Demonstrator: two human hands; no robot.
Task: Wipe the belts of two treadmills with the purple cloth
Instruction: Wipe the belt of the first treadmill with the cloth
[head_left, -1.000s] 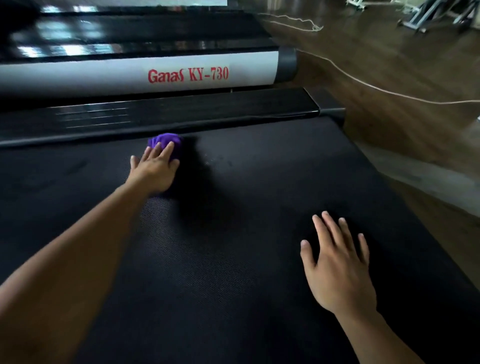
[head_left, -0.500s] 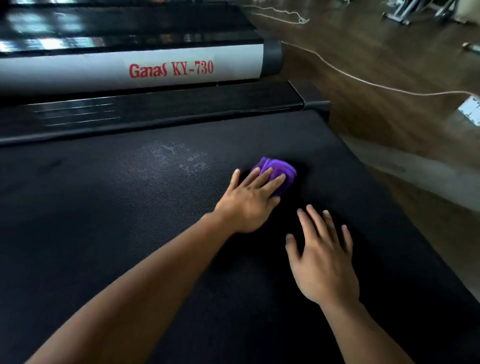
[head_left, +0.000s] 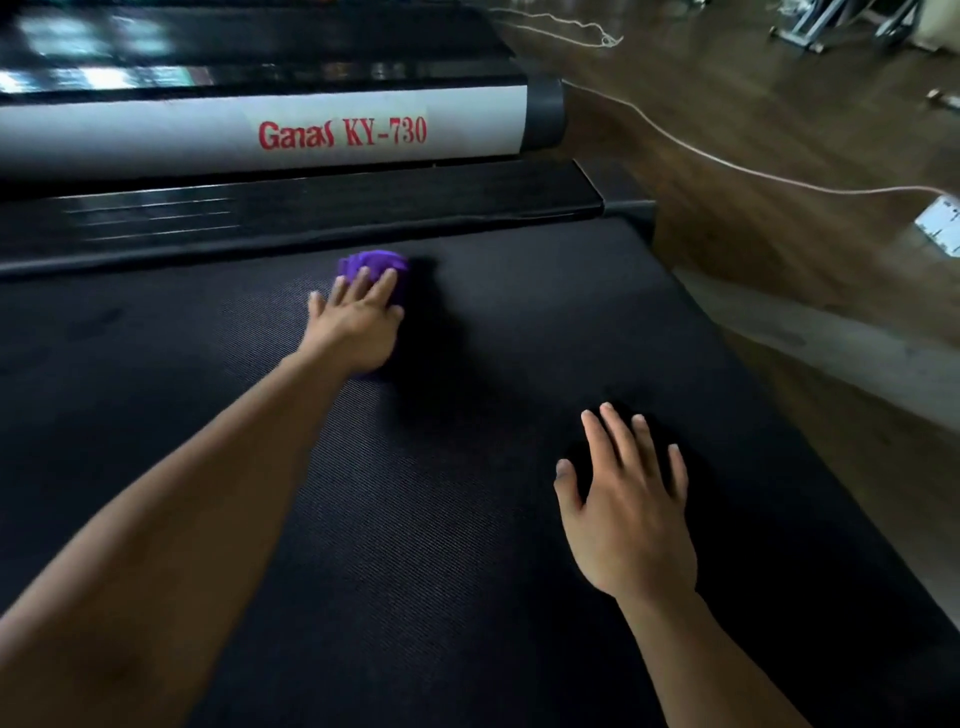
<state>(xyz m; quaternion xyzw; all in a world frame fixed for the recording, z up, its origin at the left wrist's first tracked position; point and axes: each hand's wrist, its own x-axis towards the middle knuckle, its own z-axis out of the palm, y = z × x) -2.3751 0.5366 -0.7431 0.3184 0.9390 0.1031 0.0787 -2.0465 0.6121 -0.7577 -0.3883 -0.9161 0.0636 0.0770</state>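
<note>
A wide black treadmill belt (head_left: 415, 519) fills most of the view. The bunched purple cloth (head_left: 376, 265) lies on the belt near its far edge, just before the black side rail (head_left: 311, 218). My left hand (head_left: 358, 322) presses flat on the cloth with straight fingers, covering its near half. My right hand (head_left: 623, 514) rests flat on the belt at the right, fingers spread, holding nothing. Beyond the rail lies a second treadmill with a white side bar (head_left: 260, 135) marked "Ganas KY-730" in red.
A wooden floor (head_left: 779, 130) lies to the right of the belt, with a white cable (head_left: 727, 166) running across it to a white power strip (head_left: 940, 228). Grey metal equipment legs (head_left: 841, 21) stand at the top right. A pale strip of floor borders the belt's right edge.
My left hand has slid the cloth back from the right middle of the belt to the far edge by the rail. My right hand stays flat on the belt.
</note>
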